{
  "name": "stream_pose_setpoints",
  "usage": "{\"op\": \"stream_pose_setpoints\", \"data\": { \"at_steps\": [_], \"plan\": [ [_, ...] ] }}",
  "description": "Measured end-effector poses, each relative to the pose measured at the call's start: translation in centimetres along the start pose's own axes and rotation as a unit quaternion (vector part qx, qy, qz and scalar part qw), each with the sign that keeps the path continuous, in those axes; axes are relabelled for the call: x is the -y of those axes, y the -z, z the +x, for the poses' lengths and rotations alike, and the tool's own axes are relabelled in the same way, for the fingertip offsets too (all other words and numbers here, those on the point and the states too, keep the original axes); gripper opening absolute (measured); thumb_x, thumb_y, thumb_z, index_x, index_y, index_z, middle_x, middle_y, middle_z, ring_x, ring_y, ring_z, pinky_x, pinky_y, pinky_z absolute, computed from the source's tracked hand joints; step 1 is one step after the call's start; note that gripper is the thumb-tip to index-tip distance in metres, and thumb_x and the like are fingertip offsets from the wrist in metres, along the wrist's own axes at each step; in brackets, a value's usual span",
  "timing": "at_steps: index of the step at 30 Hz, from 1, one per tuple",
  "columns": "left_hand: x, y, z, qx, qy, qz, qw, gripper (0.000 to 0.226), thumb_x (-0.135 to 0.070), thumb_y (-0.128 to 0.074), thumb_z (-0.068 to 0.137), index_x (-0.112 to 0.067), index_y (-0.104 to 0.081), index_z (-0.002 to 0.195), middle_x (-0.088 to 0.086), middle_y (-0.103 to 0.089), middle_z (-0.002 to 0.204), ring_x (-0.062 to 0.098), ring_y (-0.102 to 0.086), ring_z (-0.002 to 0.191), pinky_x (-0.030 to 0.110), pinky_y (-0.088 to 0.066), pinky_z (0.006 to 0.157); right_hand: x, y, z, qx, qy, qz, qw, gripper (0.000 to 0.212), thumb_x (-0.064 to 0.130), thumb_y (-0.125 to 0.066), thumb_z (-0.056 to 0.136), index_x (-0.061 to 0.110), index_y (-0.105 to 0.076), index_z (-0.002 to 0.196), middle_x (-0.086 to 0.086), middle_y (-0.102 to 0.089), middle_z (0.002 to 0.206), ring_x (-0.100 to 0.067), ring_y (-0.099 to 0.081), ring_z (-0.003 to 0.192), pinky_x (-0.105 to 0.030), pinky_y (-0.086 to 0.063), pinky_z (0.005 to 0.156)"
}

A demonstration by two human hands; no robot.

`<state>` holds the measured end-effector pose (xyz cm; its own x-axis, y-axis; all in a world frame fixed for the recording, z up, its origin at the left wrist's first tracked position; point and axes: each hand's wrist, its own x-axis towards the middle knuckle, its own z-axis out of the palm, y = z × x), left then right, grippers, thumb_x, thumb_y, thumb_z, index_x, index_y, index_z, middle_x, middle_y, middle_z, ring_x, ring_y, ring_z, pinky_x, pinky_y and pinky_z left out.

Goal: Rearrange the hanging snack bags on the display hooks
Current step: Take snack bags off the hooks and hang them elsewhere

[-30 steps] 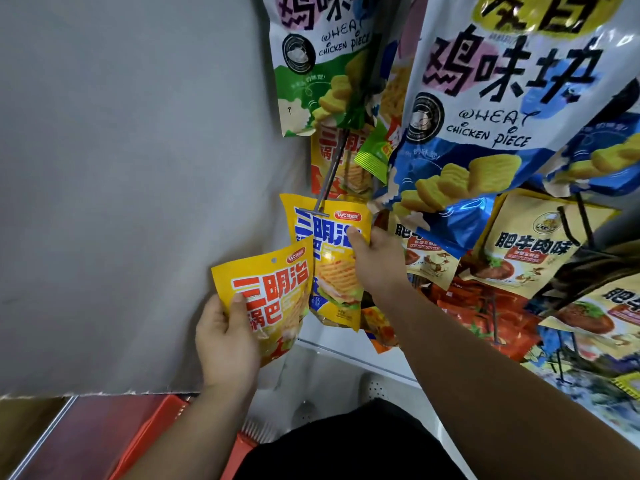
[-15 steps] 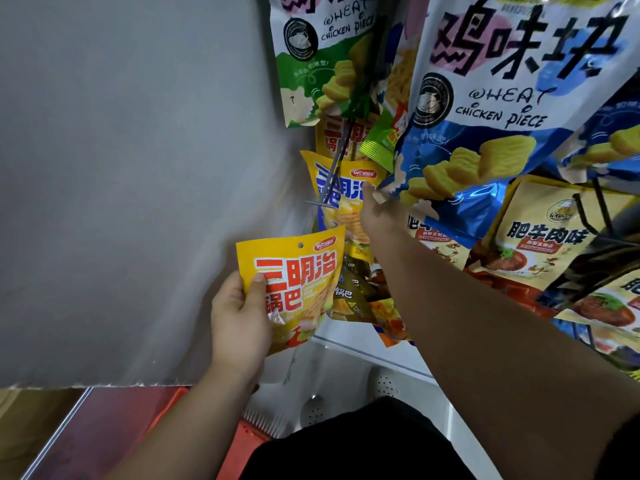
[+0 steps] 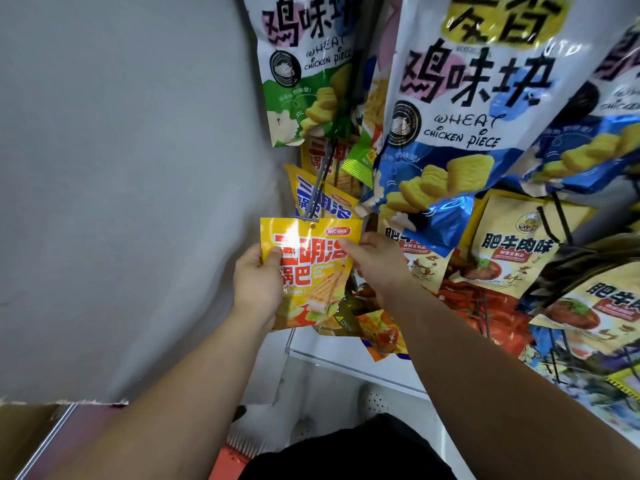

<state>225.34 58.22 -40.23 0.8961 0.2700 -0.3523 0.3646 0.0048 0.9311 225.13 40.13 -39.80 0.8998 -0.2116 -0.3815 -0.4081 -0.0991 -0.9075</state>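
Head view: the left hand [image 3: 258,284] grips the yellow snack bag [image 3: 308,268] along its left edge, thumb across the front over the red lettering and the other fingers hidden behind the pack. The right hand [image 3: 375,263] pinches the same bag at its upper right side, fingertips on the front near the small red logo. The bag is held upright, its top edge raised to the tip of the metal display hook [image 3: 317,199]; the small punched hole in the top seal sits right at the hook's end, though whether the hook has passed through it cannot be told.

Just behind and above, a second yellow bag with blue lettering [image 3: 318,197] hangs on that same hook, tilted, and another bag of the same kind [image 3: 320,157] hangs further back. Above these hangs a white and green chicken piece bag [image 3: 304,71], and to its right a large white and blue chicken piece bag [image 3: 464,126] that partly covers the packs behind it. Beige beef-flavour bags [image 3: 509,251] hang to the right of the hands, with red and orange packs lower down. A plain grey wall [image 3: 121,168] fills the left side. Below the hands runs a white shelf edge [image 3: 349,362].
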Motion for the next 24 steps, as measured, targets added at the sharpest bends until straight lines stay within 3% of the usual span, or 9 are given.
{"op": "stream_pose_setpoints", "data": {
  "at_steps": [3, 6, 11, 13, 16, 20, 24],
  "plan": [
    [-0.3, -0.7, 1.2, 0.005, 0.013, -0.001, 1.000, 0.019, -0.020, -0.057, 0.105, -0.014, -0.074, 0.101, 0.003, -0.081, 0.090, 0.026, -0.079, 0.086, 0.047, -0.064, 0.084, 0.5, 0.0, 0.6, -0.023, 0.021, -0.028, 0.999, 0.017, 0.035, -0.070, 0.097, 0.022, -0.064, 0.088, 0.007, -0.069, 0.084, -0.010, -0.061, 0.074, -0.027, -0.044, 0.068],
    [-0.4, -0.7, 1.9, 0.004, 0.016, 0.005, 1.000, 0.020, -0.022, -0.056, 0.106, -0.017, -0.074, 0.100, 0.001, -0.081, 0.091, 0.023, -0.079, 0.086, 0.042, -0.064, 0.083, 1.0, -0.2, 0.4, -0.031, 0.028, -0.055, 0.998, 0.016, 0.038, -0.066, 0.099, 0.023, -0.063, 0.093, 0.010, -0.065, 0.085, -0.009, -0.061, 0.077, -0.023, -0.044, 0.065],
    [-0.4, -0.9, 2.5, 0.007, 0.009, 0.007, 1.000, 0.020, -0.020, -0.056, 0.106, -0.016, -0.074, 0.098, 0.003, -0.081, 0.093, 0.023, -0.078, 0.086, 0.040, -0.063, 0.083, 0.8, -0.6, 0.8, -0.062, 0.035, -0.074, 0.995, 0.022, 0.039, -0.067, 0.099, 0.027, -0.058, 0.083, 0.008, -0.063, 0.085, -0.016, -0.062, 0.085, -0.034, -0.048, 0.077],
    [-0.3, -0.9, 2.7, 0.002, 0.006, 0.010, 1.000, 0.020, -0.021, -0.056, 0.106, -0.016, -0.074, 0.097, 0.003, -0.081, 0.093, 0.024, -0.078, 0.087, 0.041, -0.062, 0.084, 0.8, -0.7, 0.8, -0.062, 0.037, -0.074, 0.995, 0.018, 0.038, -0.068, 0.098, 0.024, -0.062, 0.088, 0.005, -0.068, 0.089, -0.019, -0.066, 0.089, -0.034, -0.050, 0.077],
    [0.0, -0.8, 3.1, -0.009, 0.003, 0.021, 1.000, 0.021, -0.021, -0.056, 0.106, -0.017, -0.073, 0.094, 0.003, -0.080, 0.094, 0.023, -0.078, 0.087, 0.039, -0.062, 0.083, 0.9, -0.9, 0.7, -0.060, 0.039, -0.086, 0.994, 0.024, 0.039, -0.069, 0.097, 0.015, -0.069, 0.101, -0.002, -0.075, 0.103, -0.022, -0.071, 0.100, -0.041, -0.058, 0.091],
    [0.5, -1.1, 3.9, -0.031, -0.012, 0.059, 0.998, 0.022, -0.024, -0.056, 0.104, -0.018, -0.071, 0.089, 0.000, -0.079, 0.092, 0.022, -0.076, 0.087, 0.040, -0.061, 0.086, 0.9, -1.2, 1.0, -0.068, 0.019, -0.102, 0.992, 0.031, 0.044, -0.068, 0.097, 0.015, -0.071, 0.108, -0.002, -0.077, 0.105, -0.022, -0.072, 0.102, -0.048, -0.057, 0.097],
    [0.2, -2.3, 5.3, -0.055, -0.035, 0.104, 0.992, 0.019, -0.026, -0.058, 0.102, -0.017, -0.070, 0.091, 0.003, -0.077, 0.094, 0.026, -0.074, 0.090, 0.043, -0.059, 0.089, 1.9, -1.2, 1.4, -0.094, 0.000, -0.159, 0.983, 0.030, 0.047, -0.059, 0.101, 0.025, -0.056, 0.081, -0.006, -0.071, 0.100, -0.029, -0.067, 0.105, -0.045, -0.056, 0.093]
  ]
}}
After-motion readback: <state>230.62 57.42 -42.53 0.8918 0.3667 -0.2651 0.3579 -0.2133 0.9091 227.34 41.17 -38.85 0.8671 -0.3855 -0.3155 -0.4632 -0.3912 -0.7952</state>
